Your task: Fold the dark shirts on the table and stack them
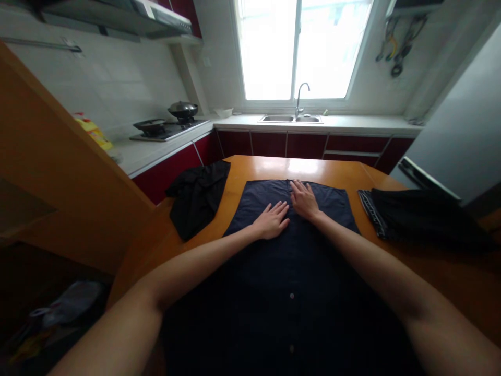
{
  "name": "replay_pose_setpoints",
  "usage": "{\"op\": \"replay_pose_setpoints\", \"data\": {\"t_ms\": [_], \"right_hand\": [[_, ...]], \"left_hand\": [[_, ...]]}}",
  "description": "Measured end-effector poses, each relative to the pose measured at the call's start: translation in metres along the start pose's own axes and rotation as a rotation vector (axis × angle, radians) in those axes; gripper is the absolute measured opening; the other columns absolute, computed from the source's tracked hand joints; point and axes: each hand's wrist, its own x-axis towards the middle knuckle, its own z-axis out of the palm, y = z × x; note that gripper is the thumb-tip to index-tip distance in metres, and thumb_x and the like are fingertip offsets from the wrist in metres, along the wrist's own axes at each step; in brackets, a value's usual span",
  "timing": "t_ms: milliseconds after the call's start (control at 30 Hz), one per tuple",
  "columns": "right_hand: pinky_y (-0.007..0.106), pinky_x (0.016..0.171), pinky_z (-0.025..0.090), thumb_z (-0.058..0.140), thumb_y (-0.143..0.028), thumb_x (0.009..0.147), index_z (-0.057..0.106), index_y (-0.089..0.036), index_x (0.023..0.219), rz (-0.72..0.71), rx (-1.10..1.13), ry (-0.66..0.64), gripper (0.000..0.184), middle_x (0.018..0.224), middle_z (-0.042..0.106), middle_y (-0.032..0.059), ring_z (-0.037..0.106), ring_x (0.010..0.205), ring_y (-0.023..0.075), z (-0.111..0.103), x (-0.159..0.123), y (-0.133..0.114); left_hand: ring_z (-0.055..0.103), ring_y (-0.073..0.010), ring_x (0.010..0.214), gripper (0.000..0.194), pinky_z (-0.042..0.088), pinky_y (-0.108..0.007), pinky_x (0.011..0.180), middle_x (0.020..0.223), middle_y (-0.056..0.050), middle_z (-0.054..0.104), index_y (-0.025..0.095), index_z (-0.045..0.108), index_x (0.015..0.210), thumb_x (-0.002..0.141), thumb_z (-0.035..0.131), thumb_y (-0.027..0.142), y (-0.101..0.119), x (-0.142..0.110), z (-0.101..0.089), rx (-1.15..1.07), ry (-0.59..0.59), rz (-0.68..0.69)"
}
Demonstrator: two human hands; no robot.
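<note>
A dark navy button-front shirt (258, 203) lies spread flat on the orange wooden table (329, 172), its placket and buttons running down the middle toward me. My left hand (271, 220) rests flat on the cloth with fingers stretched out, just left of the placket. My right hand (303, 200) lies flat a little farther up, fingers spread, right beside the left one. Neither hand grips anything.
A crumpled black garment (198, 196) lies on the table's left side. Another dark garment with a patterned band (410, 214) sits on the right. Beyond the table are a counter with a sink and tap (291, 117), a stove with pans (168, 125) and a bright window.
</note>
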Motion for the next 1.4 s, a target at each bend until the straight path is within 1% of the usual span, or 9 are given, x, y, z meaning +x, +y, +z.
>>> {"op": "replay_pose_setpoints", "data": {"t_ms": [167,367,733,833,967,1067,1167,1267,1400], "right_hand": [[0.047,0.121,0.021,0.029,-0.031,0.101,0.040,-0.011,0.152,-0.040,0.123,-0.153,0.056,0.161,0.032,0.0119,0.025,0.150,0.0223,-0.032,-0.079,-0.038],[0.052,0.122,0.016,0.034,-0.039,0.100,0.034,-0.011,0.155,-0.026,0.079,-0.348,0.061,0.163,0.025,0.0130,0.019,0.152,0.0259,-0.060,-0.182,-0.060],[0.054,0.123,0.009,0.032,-0.053,0.100,0.028,-0.018,0.159,0.024,0.106,-0.372,0.068,0.165,0.016,0.0102,0.012,0.153,0.0269,-0.096,-0.280,-0.087],[0.056,0.123,0.009,0.030,-0.050,0.101,0.026,-0.017,0.159,-0.012,0.125,-0.362,0.067,0.164,0.016,0.0114,0.011,0.153,0.0273,-0.092,-0.280,-0.100],[0.052,0.123,0.011,0.029,-0.050,0.101,0.024,-0.013,0.159,-0.111,0.152,-0.379,0.069,0.165,0.017,0.0129,0.011,0.153,0.0262,-0.076,-0.240,-0.100],[0.049,0.123,0.011,0.029,-0.052,0.101,0.028,-0.011,0.157,-0.060,0.100,-0.387,0.070,0.164,0.020,0.0142,0.014,0.153,0.0252,-0.068,-0.207,-0.069],[0.046,0.123,0.013,0.031,-0.049,0.101,0.031,-0.012,0.156,0.123,-0.020,-0.382,0.067,0.165,0.022,0.0121,0.016,0.153,0.0225,-0.072,-0.187,-0.016],[0.056,0.120,0.014,0.026,-0.042,0.102,0.031,-0.001,0.154,0.283,-0.095,-0.339,0.066,0.162,0.023,0.0233,0.019,0.152,0.0302,-0.083,-0.171,0.029],[0.061,0.118,0.010,0.018,-0.043,0.103,0.027,0.001,0.155,0.288,-0.118,-0.297,0.068,0.161,0.020,0.0277,0.015,0.152,0.0333,-0.077,-0.144,0.031]], "left_hand": [[0.011,-0.0255,0.154,0.064,0.010,-0.048,0.122,0.166,-0.013,0.018,0.013,0.022,0.158,0.105,0.023,0.048,0.021,-0.025,-0.014,-0.002,-0.022,0.074],[0.009,-0.0252,0.154,0.073,0.011,-0.047,0.122,0.166,-0.013,0.012,0.016,0.014,0.161,0.103,0.021,0.061,0.064,-0.103,-0.002,0.023,-0.086,0.165],[0.011,-0.0250,0.154,0.069,0.013,-0.047,0.123,0.166,-0.010,0.013,0.020,0.016,0.161,0.104,0.026,0.058,0.092,-0.194,-0.004,0.069,-0.072,0.151],[0.015,-0.0243,0.153,0.065,0.015,-0.047,0.123,0.165,-0.009,0.019,0.021,0.020,0.160,0.105,0.028,0.055,0.095,-0.201,-0.003,0.056,-0.029,0.145],[0.014,-0.0227,0.153,0.065,0.014,-0.045,0.124,0.165,-0.008,0.021,0.019,0.024,0.159,0.105,0.027,0.055,0.096,-0.201,-0.001,0.065,-0.003,0.127],[0.015,-0.0215,0.153,0.063,0.014,-0.044,0.124,0.165,-0.007,0.022,0.021,0.024,0.159,0.105,0.027,0.054,0.095,-0.201,-0.002,0.059,0.003,0.118],[0.015,-0.0211,0.153,0.062,0.014,-0.044,0.124,0.165,-0.006,0.021,0.022,0.023,0.159,0.106,0.027,0.054,0.094,-0.201,0.000,0.039,0.007,0.119],[0.015,-0.0212,0.153,0.063,0.013,-0.044,0.124,0.166,-0.006,0.018,0.022,0.022,0.159,0.106,0.027,0.055,0.092,-0.201,0.001,0.017,0.001,0.121],[0.017,-0.0227,0.153,0.063,0.015,-0.046,0.124,0.166,-0.006,0.019,0.024,0.021,0.160,0.105,0.030,0.054,0.091,-0.201,0.001,-0.001,0.011,0.131]]}}
